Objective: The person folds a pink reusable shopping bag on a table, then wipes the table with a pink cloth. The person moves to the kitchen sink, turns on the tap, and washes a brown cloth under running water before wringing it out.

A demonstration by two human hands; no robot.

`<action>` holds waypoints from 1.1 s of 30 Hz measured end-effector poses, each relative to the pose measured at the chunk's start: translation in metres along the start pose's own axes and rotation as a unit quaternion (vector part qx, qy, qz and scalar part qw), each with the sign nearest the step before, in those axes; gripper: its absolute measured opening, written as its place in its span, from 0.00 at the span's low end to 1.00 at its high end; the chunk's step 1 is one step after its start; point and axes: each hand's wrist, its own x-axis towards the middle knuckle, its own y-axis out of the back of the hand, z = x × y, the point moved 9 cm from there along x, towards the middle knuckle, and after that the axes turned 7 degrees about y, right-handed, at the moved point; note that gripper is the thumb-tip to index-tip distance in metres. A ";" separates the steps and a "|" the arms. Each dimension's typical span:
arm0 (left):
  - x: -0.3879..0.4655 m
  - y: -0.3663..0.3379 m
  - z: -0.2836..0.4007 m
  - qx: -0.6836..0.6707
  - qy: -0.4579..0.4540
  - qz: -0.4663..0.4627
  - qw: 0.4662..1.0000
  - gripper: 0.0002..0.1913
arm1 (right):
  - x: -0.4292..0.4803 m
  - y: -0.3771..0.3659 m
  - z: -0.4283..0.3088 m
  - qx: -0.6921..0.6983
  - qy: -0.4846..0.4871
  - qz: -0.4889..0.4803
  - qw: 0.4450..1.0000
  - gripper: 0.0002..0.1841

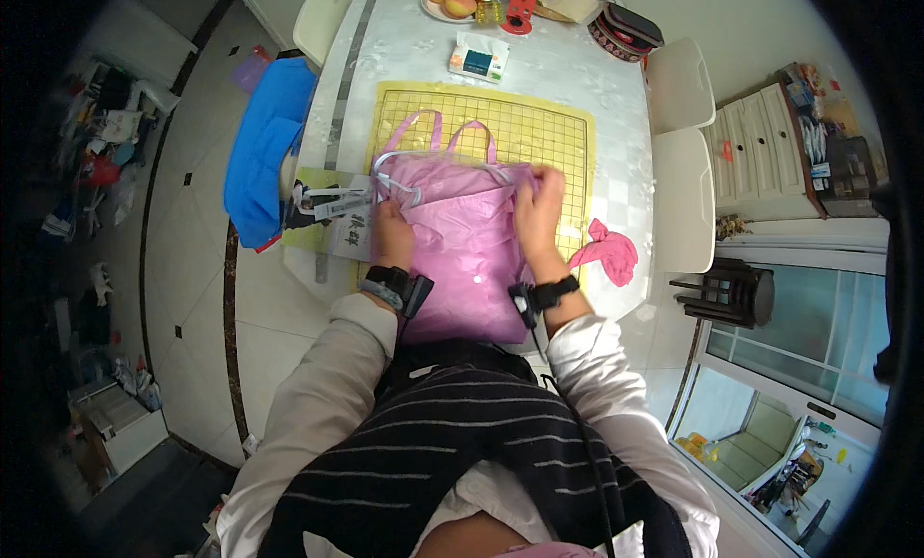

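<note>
A shiny pink bag (462,240) hangs partly over the table's near edge, against my body. Two pink strap handles (474,136) lie beyond its top, and a white zip or cord edging (404,186) curves along the opening. My left hand (393,237) grips the bag's left side, thumb on top. At the upper right corner, my right hand (540,208) holds the bag's edge with bent fingers. A printed sheet or packet (336,233) with a picture and writing sticks out left of my left hand. Under the bag lies a yellow gridded mat (570,147).
A crumpled pink cloth (610,255) rests right of the mat. Farther back are a tissue pack (478,56), a fruit plate (431,12), a red stand (520,9) and a dark patterned case (626,33). Blue fabric (260,154) drapes at the left; white chairs (686,197) flank the right.
</note>
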 end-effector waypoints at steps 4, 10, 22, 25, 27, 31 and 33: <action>-0.013 0.006 0.027 0.061 -0.041 0.033 0.997 0.09 | 0.024 -0.073 0.046 0.063 -0.170 -0.222 0.958 0.25; 0.000 0.036 0.001 0.091 0.039 0.084 0.992 0.14 | -0.029 -0.072 0.098 0.412 -0.466 -0.227 0.749 0.08; 0.017 0.012 0.148 -0.074 -0.220 -0.308 0.922 0.11 | -0.044 -0.065 0.076 0.434 -0.349 -0.287 0.780 0.05; 0.008 -0.009 0.125 -0.179 0.006 -0.493 0.851 0.09 | -0.050 -0.053 0.095 0.483 -0.423 -0.161 0.750 0.04; 0.003 -0.005 0.131 -0.120 -0.066 -0.489 0.862 0.09 | -0.044 -0.046 0.092 0.480 -0.379 -0.152 0.776 0.04; 0.015 0.017 0.149 0.042 -0.188 -0.285 0.939 0.14 | -0.028 -0.030 0.088 0.231 -0.292 -0.199 0.906 0.11; 0.015 0.027 0.160 0.111 -0.246 -0.187 0.945 0.17 | -0.014 -0.021 0.076 0.052 -0.202 -0.224 0.952 0.14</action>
